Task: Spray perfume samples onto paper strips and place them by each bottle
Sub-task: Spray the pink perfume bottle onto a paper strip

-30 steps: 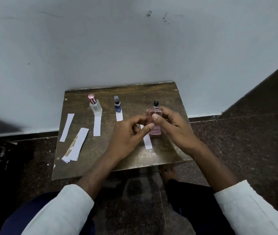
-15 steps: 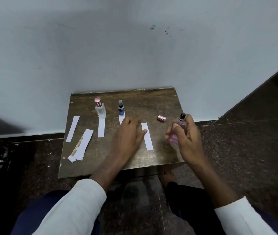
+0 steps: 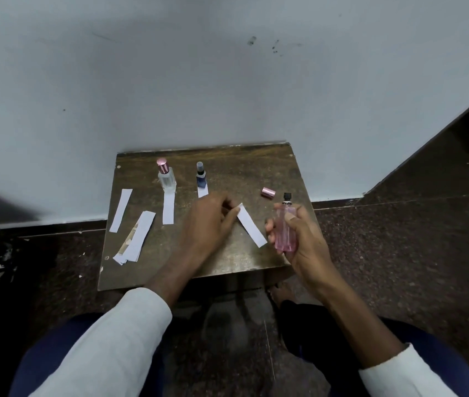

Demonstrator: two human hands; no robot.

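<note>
On the wooden table (image 3: 221,262), a slim uncapped pink bottle (image 3: 284,229), upright.

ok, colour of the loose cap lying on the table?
Metallic pink cap, on its side near the table's right edge; head view.

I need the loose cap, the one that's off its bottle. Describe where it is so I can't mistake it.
Start at the small wooden table against the wall and go to its right side. Just beyond the pink bottle held in the right hand lies the loose cap. It is a short metallic pink cylinder on its side; the similar pink cap at back left sits upright on the clear bottle.
</note>
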